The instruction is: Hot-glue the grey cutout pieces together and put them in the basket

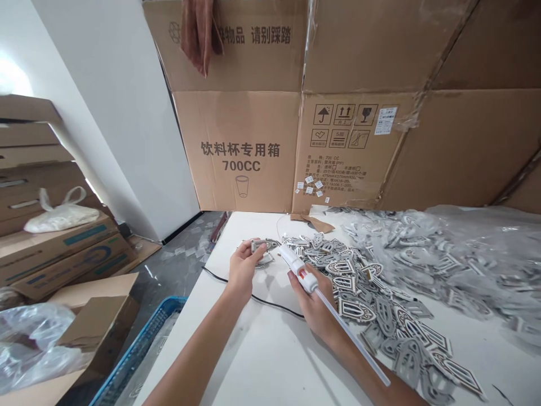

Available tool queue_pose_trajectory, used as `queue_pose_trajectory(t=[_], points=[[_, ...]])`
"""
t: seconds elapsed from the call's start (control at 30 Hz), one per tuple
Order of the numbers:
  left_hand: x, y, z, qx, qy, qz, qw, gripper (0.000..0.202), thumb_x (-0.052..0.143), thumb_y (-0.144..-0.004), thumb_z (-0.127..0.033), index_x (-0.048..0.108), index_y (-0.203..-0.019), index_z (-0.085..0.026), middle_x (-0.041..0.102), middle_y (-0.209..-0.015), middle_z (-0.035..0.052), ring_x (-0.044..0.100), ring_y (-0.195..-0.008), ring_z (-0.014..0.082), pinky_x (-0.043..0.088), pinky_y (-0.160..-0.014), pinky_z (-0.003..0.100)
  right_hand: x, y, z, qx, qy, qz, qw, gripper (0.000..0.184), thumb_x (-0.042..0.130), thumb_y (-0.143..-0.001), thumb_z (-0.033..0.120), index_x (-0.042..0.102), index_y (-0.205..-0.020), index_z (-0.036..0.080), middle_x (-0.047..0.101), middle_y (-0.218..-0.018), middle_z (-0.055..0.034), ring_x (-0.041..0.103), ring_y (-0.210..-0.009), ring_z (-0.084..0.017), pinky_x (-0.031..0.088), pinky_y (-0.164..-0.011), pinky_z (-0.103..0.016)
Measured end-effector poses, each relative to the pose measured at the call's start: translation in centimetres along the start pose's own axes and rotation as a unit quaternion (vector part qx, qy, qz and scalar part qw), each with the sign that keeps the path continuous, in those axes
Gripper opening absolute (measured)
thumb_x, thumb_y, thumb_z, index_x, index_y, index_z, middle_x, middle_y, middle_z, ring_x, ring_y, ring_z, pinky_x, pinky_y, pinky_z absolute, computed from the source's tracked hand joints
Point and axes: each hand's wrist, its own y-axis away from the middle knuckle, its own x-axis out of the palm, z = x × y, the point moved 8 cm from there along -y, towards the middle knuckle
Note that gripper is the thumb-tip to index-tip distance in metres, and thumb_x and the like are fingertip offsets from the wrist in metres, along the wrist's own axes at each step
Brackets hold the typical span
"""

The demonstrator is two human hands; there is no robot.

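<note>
My left hand (243,269) is closed on a small grey decorative piece (258,245), pinched between thumb and fingers. White and grey, a hot glue gun (291,260) is gripped in my right hand (318,307), its nozzle end pointing toward the held piece. Whether the nozzle touches the piece I cannot tell. From the gun's rear a long whitish glue stick (354,340) sticks out over my right forearm. Right beside that hand lies a heap of grey and white arch-shaped pieces (350,282) with dark patterned outlines.
A black cable (270,304) crosses the white table (257,361). Large cardboard boxes (240,118) stand as a wall behind it, with a brown cloth (198,34) hanging there. Plastic-wrapped pieces (473,242) lie at right. On the left are a blue basket (139,338) and open carton (105,321).
</note>
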Motion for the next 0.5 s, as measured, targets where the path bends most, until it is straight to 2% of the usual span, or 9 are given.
queue_pose_trajectory(t=[0.17,0.5], points=[[0.1,0.6,-1.1,0.038,-0.048,-0.023,0.998,0.049,0.098,-0.061,-0.036,0.077,-0.101,-0.017,0.078,-0.1,0.007,0.072,-0.082,0.0163,0.059,-0.081,0.031,0.1,-0.1,0.4,-0.041,0.043,0.015,0.998,0.031,0.055,-0.105,0.035,0.048,-0.076,0.024,0.056,-0.074,0.0017,0.051,-0.066,-0.016,0.037,-0.066,-0.029],[0.9,0.7,-1.0,0.05,-0.066,0.002,0.997,0.04,0.095,-0.066,-0.039,0.082,-0.098,-0.018,0.081,-0.104,0.0093,0.076,-0.086,0.0216,0.063,-0.087,0.037,0.7,0.1,-0.3,-0.052,0.064,0.051,0.995,0.027,0.054,-0.106,0.032,0.051,-0.08,0.024,0.057,-0.079,0.0011,0.053,-0.072,-0.017,0.038,-0.069,-0.029]])
